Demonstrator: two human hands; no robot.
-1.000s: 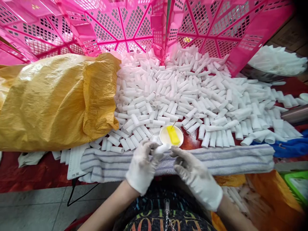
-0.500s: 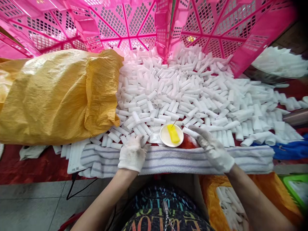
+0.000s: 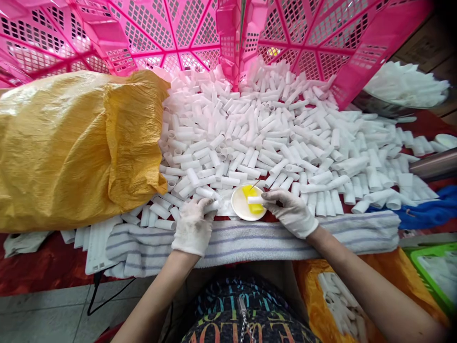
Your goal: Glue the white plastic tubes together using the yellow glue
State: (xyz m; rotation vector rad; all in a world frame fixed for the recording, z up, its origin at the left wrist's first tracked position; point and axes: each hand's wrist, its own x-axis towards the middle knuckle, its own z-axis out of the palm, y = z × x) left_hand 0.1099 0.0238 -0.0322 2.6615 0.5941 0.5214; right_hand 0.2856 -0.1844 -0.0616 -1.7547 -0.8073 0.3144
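Note:
My right hand, in a white glove, pinches a short white tube by its right end. That tube lies level across a yellow block, which rests in a small white dish. A thin stick rises from the block's top. To the left of the dish, my gloved left hand is closed round another white tube, whose end shows past the fingers. A heap of similar white tubes spreads just beyond both hands.
A striped towel lines the table's front edge. Pink crates stand behind the heap, and a yellow sack lies at left. Far right are a full bowl and a blue cloth. Below hangs an orange sack holding tubes.
My right hand has moved left with its tube, from beside the dish to over the yellow block. My left hand stays near the same spot. The whole view has shifted slightly.

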